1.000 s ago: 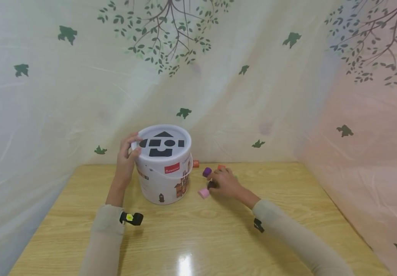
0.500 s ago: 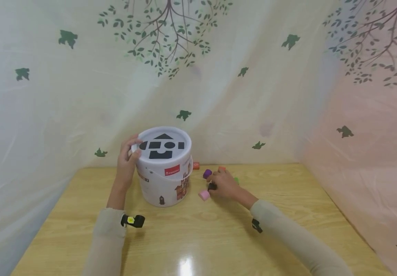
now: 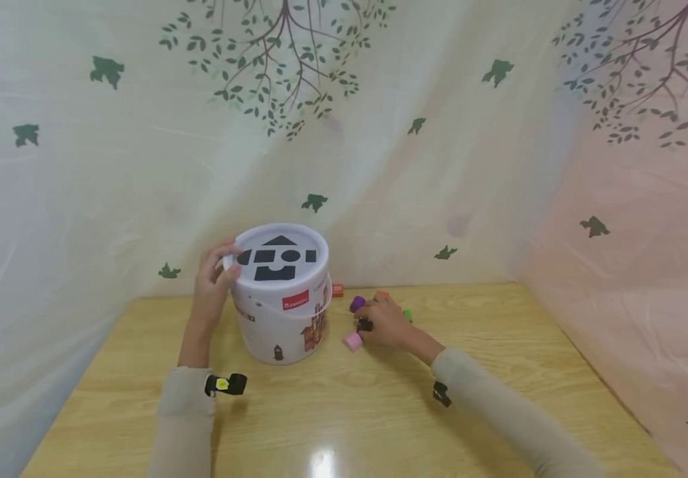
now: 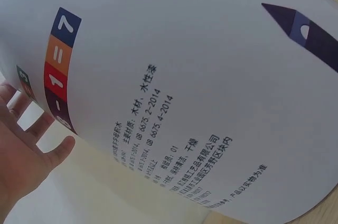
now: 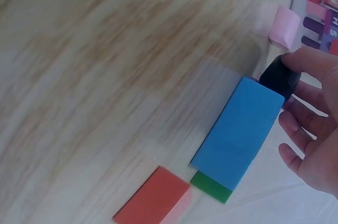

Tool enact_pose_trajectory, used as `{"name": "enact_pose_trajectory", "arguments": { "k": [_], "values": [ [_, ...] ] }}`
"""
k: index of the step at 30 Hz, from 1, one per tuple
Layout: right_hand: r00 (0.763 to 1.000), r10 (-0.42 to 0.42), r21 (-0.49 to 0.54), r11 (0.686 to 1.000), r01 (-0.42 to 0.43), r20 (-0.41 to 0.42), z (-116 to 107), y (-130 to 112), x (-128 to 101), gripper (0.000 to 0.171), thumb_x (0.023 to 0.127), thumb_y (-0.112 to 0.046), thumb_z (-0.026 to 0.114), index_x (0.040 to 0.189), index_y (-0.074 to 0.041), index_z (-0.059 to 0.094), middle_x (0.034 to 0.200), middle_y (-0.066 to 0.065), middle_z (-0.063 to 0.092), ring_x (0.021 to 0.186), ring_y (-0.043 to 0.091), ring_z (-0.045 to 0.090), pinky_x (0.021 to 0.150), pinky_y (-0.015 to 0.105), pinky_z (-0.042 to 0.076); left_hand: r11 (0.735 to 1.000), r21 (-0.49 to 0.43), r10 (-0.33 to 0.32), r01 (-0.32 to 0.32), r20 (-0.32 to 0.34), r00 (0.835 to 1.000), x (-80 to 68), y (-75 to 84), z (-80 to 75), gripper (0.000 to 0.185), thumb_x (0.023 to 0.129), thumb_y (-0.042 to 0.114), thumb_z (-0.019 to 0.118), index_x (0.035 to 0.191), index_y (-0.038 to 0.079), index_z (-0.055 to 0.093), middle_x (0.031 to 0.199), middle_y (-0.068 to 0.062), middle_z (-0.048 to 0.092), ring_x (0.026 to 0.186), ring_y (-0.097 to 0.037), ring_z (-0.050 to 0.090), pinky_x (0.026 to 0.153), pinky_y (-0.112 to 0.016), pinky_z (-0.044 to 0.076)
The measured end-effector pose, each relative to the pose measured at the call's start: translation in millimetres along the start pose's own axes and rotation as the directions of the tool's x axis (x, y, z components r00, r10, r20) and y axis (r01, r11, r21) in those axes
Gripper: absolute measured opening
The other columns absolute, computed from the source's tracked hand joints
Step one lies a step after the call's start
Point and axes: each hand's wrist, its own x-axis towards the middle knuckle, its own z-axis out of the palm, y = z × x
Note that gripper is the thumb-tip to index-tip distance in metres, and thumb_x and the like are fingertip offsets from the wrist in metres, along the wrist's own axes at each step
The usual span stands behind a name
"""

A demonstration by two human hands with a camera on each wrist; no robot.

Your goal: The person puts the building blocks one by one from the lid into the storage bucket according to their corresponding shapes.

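— What differs from a second ago?

— Little. The right hand [image 3: 386,323] has drawn slightly nearer the pink block [image 3: 352,342], and a green block [image 3: 407,315] now shows behind its knuckles, where earlier the hand covered it. The left hand [image 3: 212,284] has stayed on the tub [image 3: 278,312].

— How do the hands stand?

— The left hand lies against the upper left side of the tub, thumb on the lid's rim [image 3: 232,265], fingers curved along the wall; in the left wrist view the fingers [image 4: 50,152] look fairly straight, laid flat on the printed side. The right hand pinches a small black block [image 5: 279,77] between thumb and fingertips, low over the bench [image 3: 499,372], right of centre in the head view.

— And the blocks themselves?

— The black one is rounded and dark; its exact shape I cannot tell, as the fingers cover much of it. In the right wrist view it sits at the top end of a long blue block [image 5: 240,131], seemingly touching it. The pink block lies just beyond, toward the tub. A green block and a red block [image 5: 153,196] lie at the blue one's lower end. A purple block [image 3: 357,304] stands near the tub, toward the curtain.

— The tub?

— White, upright, centre-left on the bench, its lid bearing black shape cut-outs.
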Motion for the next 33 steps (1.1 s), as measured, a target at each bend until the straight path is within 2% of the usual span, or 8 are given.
{"name": "enact_pose_trajectory", "arguments": {
  "k": [4, 9, 13, 16, 22, 24, 29, 33],
  "values": [
    [0.996, -0.060, 0.021, 0.998, 0.062, -0.066, 1, 1, 1, 0.030, 0.079, -0.020, 0.082, 0.105, -0.006, 0.078, 0.103, 0.009, 0.077, 0.085, 0.020, 0.054, 0.079, 0.038, 0.044, 1.000, 0.018, -0.006, 0.006, 0.010, 1.000, -1.3, 0.2, -2.0, 0.039, 0.099, 0.026, 0.054, 0.132, 0.005, 0.056, 0.159, -0.005, 0.036, 0.150, -0.027, 0.028, 0.125, -0.061, 0.021],
    [0.976, -0.134, 0.089, 0.985, 0.151, -0.174, -4, 3, 5, 0.026, 0.075, -0.015, 0.084, 0.097, -0.004, 0.079, 0.091, 0.008, 0.079, 0.078, 0.022, 0.065, 0.079, 0.039, 0.050, 1.000, 0.014, -0.002, 0.002, 0.014, 1.000, -0.6, -1.2, -2.0, 0.038, 0.099, 0.023, 0.054, 0.132, 0.005, 0.056, 0.158, -0.005, 0.036, 0.150, -0.028, 0.028, 0.124, -0.061, 0.022],
    [0.980, -0.098, 0.216, 0.967, 0.135, -0.172, -14, 6, 8, 0.023, 0.076, -0.009, 0.082, 0.098, -0.005, 0.079, 0.091, 0.004, 0.079, 0.082, 0.019, 0.067, 0.078, 0.035, 0.050, 1.000, 0.012, 0.007, -0.007, 0.015, 1.000, -0.3, -1.1, -1.3, 0.038, 0.099, 0.025, 0.054, 0.132, 0.006, 0.056, 0.158, -0.006, 0.035, 0.149, -0.028, 0.028, 0.124, -0.061, 0.023],
    [0.987, -0.064, 0.303, 0.947, 0.108, -0.150, -23, 8, 9, 0.021, 0.079, -0.007, 0.079, 0.100, -0.005, 0.079, 0.093, 0.003, 0.079, 0.081, 0.016, 0.065, 0.076, 0.037, 0.053, 1.000, 0.008, 0.020, -0.020, 0.013, 1.000, 0.6, -0.4, -0.3, 0.038, 0.099, 0.025, 0.054, 0.132, 0.006, 0.056, 0.158, -0.006, 0.035, 0.149, -0.028, 0.028, 0.124, -0.062, 0.023],
    [0.987, 0.085, 0.446, 0.895, -0.017, -0.133, -42, 4, 4, 0.030, 0.082, -0.010, 0.081, 0.110, -0.001, 0.075, 0.106, 0.011, 0.076, 0.101, 0.032, 0.061, 0.092, 0.055, 0.051, 0.999, -0.017, 0.034, -0.034, 0.008, 0.999, -0.1, -0.5, 1.0, 0.039, 0.098, 0.025, 0.055, 0.130, 0.004, 0.056, 0.157, -0.007, 0.036, 0.148, -0.027, 0.030, 0.124, -0.062, 0.024],
    [0.980, 0.119, 0.479, 0.877, -0.029, -0.158, -50, 2, 4, 0.033, 0.082, -0.010, 0.081, 0.113, -0.001, 0.074, 0.108, 0.013, 0.074, 0.104, 0.037, 0.060, 0.094, 0.055, 0.048, 0.999, -0.022, 0.034, -0.034, 0.007, 0.999, -0.5, -0.6, 1.2, 0.039, 0.098, 0.025, 0.055, 0.130, 0.004, 0.056, 0.157, -0.006, 0.036, 0.147, -0.026, 0.030, 0.124, -0.061, 0.024],
    [0.971, 0.152, 0.563, 0.826, -0.023, -0.184, -74, -8, 9, 0.034, 0.086, -0.015, 0.080, 0.118, -0.005, 0.072, 0.113, 0.012, 0.073, 0.110, 0.037, 0.061, 0.102, 0.055, 0.046, 0.999, -0.030, 0.026, -0.026, 0.003, 1.000, -1.4, -1.6, 1.2, 0.039, 0.098, 0.027, 0.056, 0.129, 0.003, 0.056, 0.156, -0.005, 0.037, 0.147, -0.026, 0.030, 0.124, -0.061, 0.024],
    [0.967, 0.143, 0.591, 0.807, 0.010, -0.212, -92, -17, 16, 0.035, 0.089, -0.020, 0.078, 0.121, -0.008, 0.071, 0.115, 0.010, 0.073, 0.113, 0.033, 0.060, 0.103, 0.053, 0.048, 0.999, -0.033, 0.023, -0.023, 0.003, 1.000, -1.5, -0.9, 1.4, 0.040, 0.098, 0.026, 0.055, 0.130, 0.003, 0.055, 0.157, -0.005, 0.036, 0.148, -0.026, 0.030, 0.124, -0.061, 0.023]
  ]
}}
